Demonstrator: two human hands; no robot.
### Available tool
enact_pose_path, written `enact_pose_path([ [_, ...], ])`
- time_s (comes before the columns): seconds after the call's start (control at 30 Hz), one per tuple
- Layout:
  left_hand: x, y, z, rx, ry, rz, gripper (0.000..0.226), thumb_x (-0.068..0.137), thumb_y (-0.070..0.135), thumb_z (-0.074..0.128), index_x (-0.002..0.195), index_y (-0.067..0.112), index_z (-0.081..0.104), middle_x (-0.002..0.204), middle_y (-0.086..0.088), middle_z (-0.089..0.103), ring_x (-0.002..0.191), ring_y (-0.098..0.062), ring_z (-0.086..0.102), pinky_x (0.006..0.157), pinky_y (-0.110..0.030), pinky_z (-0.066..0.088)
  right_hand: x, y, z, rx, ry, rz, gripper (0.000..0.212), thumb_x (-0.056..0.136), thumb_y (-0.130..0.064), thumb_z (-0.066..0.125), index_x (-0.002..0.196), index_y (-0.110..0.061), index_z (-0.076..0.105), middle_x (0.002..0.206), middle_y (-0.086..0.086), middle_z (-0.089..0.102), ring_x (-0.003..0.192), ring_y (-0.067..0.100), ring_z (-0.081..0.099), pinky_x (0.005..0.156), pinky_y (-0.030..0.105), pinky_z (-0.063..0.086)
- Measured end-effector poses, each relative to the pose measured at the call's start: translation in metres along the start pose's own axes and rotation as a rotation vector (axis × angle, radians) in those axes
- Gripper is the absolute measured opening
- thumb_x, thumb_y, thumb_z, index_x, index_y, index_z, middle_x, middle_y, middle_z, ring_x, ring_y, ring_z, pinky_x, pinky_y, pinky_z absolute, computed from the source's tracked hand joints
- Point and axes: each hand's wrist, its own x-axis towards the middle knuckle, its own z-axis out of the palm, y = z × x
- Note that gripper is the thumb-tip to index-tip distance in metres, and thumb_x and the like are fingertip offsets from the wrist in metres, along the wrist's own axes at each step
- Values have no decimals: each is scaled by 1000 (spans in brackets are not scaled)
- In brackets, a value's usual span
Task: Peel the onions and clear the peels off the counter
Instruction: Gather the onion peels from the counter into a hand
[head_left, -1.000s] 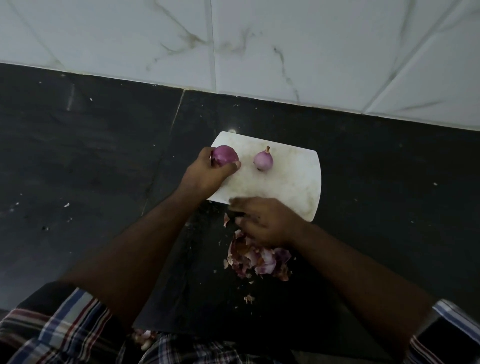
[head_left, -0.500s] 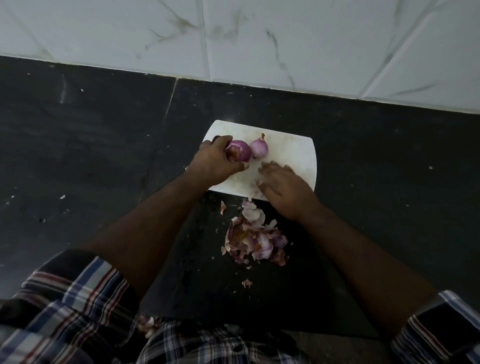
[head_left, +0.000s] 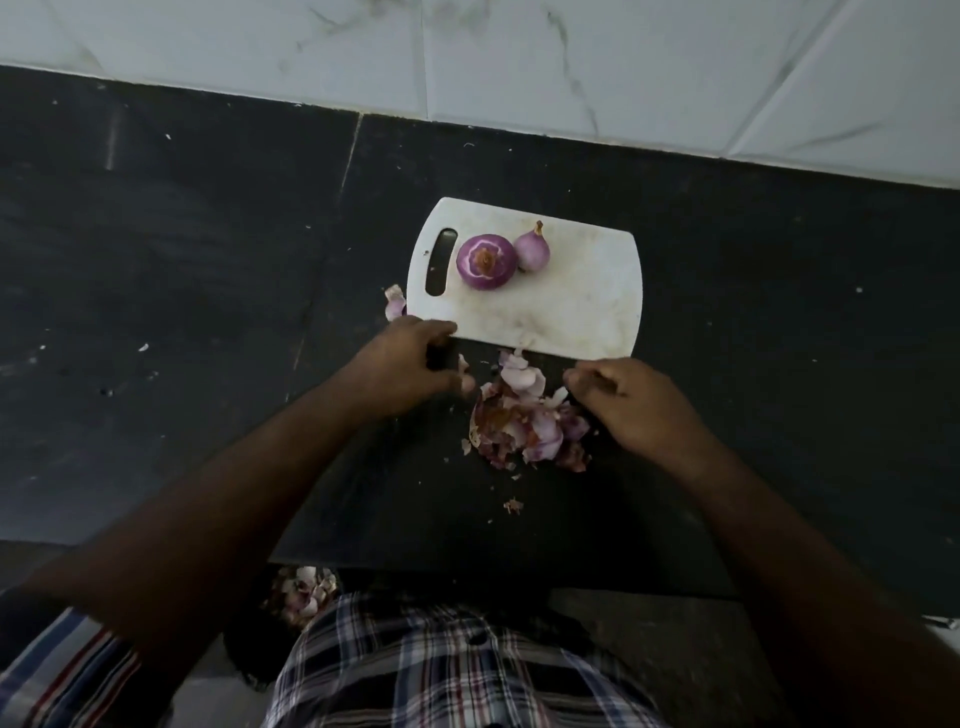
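Purple peels (head_left: 524, 423) between both hands

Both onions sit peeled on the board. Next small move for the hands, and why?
Probably cup both hands inward around the heap of purple onion peels on the black stone counter: the left hand and right hand flank it, both empty. One stray peel lies left of the white plastic cutting board.

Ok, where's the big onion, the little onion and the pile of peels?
Big onion (head_left: 486, 261), head view, on its cut top.
Little onion (head_left: 532, 251), head view, middle of its round body.
Peels (head_left: 524, 421), head view, middle of the pile on the counter.
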Motion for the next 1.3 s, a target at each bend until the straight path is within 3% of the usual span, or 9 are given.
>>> enact_pose_path([
  [0.07, -3, 5, 5, 81, -87, 42, 97, 77, 47, 82, 156, 21, 31, 148, -6, 40, 133, -22, 43, 106, -31, 39, -10, -1, 11, -29, -128, 94, 78, 81, -75, 53, 122, -9, 63, 120, 14, 64, 108, 29, 64, 88, 37, 52],
  [0.13, -1, 13, 13, 134, -112, 75, 108, 72, 46, 86, 158, 21, 25, 150, -7, 34, 137, -24, 39, 110, -34, 38, -11, -6, 26, -104, -131, 174, 80, 83, -65, 63, 144, -15, 46, 136, 12, 44, 121, 27, 54, 98, 32, 44],
  [0.3, 11, 23, 32, 215, -111, 147, 109, 69, 35, 88, 158, 18, 25, 142, -10, 38, 131, -31, 43, 107, -39, 43, 7, -21, 49, -120, 1, 31, 63, 78, -51, 72, 133, -29, 51, 119, 6, 46, 111, 21, 51, 96, 35, 48],
  [0.53, 18, 24, 37, 279, -84, 188, 101, 66, 32, 87, 153, 26, 36, 129, -10, 44, 119, -32, 50, 98, -41, 49, 30, -36, 35, -425, -191, 83, 105, 74, -33, 80, 155, -35, 12, 131, 9, 29, 109, 33, 56, 90, 45, 54],
  [0.7, 9, 11, 23, 173, 69, 156, 67, 83, 41, 74, 142, 19, 51, 125, -11, 48, 118, -30, 51, 94, -32, 45, 31, -38, 38, -427, -169, 15, 83, 70, -33, 81, 141, -30, 37, 123, 7, 32, 102, 32, 57, 87, 43, 55],
  [0.8, 9, -6, 1, 220, 310, -59, 61, 97, 43, 58, 151, 18, 41, 152, -13, 35, 137, -37, 37, 112, -49, 36, 32, -40, 36, -460, -157, -4, 87, 67, -37, 83, 141, -25, 39, 129, 8, 33, 109, 32, 54, 88, 43, 54],
  [0.9, 10, -20, -11, 352, 245, -159, 57, 101, 32, 49, 155, 24, 31, 167, 2, 17, 141, -38, 25, 110, -58, 32, 32, -42, 38, -470, -160, -1, 94, 66, -42, 84, 144, -25, 35, 132, 8, 33, 114, 32, 52, 90, 44, 53],
  [1.07, -13, -29, 5, 378, 347, 2, 30, 101, 21, 47, 125, 22, 64, 147, 1, 52, 123, -29, 41, 97, -45, 41, 29, -35, 40, -452, -160, -4, 89, 65, -47, 82, 141, -30, 38, 126, 5, 33, 114, 30, 49, 91, 44, 53],
  [1.3, -28, 8, 40, 82, 236, 285, 30, 96, 17, 59, 125, 17, 69, 120, -8, 70, 108, -23, 64, 90, -23, 43, 17, -46, 48, -338, -165, -53, 58, 74, -39, 76, 127, -34, 52, 115, 1, 36, 108, 25, 50, 88, 39, 53],
])
